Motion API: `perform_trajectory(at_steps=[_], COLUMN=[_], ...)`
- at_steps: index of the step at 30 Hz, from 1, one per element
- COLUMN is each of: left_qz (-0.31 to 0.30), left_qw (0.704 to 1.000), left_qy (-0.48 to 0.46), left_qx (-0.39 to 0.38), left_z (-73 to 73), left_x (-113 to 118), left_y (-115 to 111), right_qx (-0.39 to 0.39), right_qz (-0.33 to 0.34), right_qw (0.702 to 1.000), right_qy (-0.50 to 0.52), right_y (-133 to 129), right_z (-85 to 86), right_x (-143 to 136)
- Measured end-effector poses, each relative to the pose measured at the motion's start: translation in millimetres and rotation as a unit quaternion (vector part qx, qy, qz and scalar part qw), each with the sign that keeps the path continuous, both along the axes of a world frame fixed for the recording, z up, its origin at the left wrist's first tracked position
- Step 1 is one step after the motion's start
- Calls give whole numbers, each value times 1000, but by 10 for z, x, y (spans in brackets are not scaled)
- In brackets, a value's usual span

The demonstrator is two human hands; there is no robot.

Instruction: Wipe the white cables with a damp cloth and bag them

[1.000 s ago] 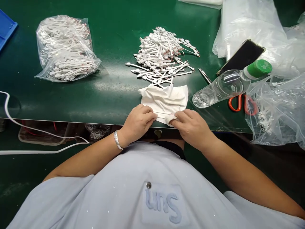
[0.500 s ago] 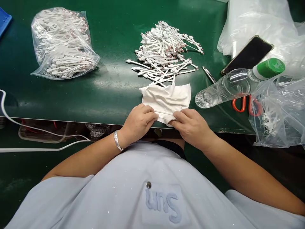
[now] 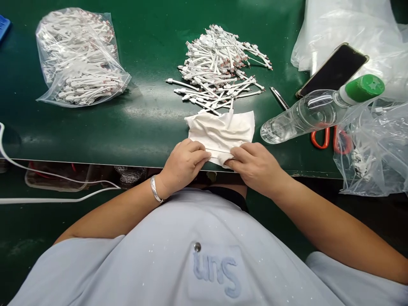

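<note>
A creased white cloth (image 3: 223, 131) lies on the green table at its front edge. My left hand (image 3: 187, 160) pinches the cloth's near left side between thumb and fingers. At the near right corner, my right hand (image 3: 253, 166) grips a bunched bit of the same cloth. Whether anything lies under or inside the folds is hidden. Just beyond the cloth is a loose heap of short white cables (image 3: 216, 59), and the nearest ones reach its far edge.
A clear bag of white cables (image 3: 83, 59) lies at the far left. On the right are a pen (image 3: 279, 98), a green-capped plastic bottle (image 3: 306, 114), a phone (image 3: 333, 70), orange-handled scissors (image 3: 320, 139) and clear plastic bags (image 3: 376, 157). A white cord (image 3: 57, 172) hangs at the left edge.
Both hands keep their grip on the cloth, with only a slight shift of the fingers at its near edge. The whole view has moved a little.
</note>
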State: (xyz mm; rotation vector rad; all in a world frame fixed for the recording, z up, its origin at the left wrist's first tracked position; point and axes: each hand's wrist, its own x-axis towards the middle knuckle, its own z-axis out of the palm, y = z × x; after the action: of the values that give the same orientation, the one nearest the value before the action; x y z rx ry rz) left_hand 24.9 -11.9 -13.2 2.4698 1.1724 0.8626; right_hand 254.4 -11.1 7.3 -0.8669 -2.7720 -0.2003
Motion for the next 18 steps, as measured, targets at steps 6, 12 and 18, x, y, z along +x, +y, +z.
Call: perform_trajectory(at_steps=[6, 12, 18], left_qz=[2, 4, 0], left_qw=[1000, 1000, 1000], left_qy=[8, 7, -7], left_qx=[-4, 1, -2], left_z=[4, -6, -4], left_x=[-6, 6, 1], left_y=[6, 10, 15], right_qx=[10, 5, -8], right_qz=[-18, -10, -24], right_qw=[1000, 999, 999], right_qy=[-10, 31, 23], right_y=[-92, 39, -68], right_z=[75, -44, -21], right_x=[222, -114, 35])
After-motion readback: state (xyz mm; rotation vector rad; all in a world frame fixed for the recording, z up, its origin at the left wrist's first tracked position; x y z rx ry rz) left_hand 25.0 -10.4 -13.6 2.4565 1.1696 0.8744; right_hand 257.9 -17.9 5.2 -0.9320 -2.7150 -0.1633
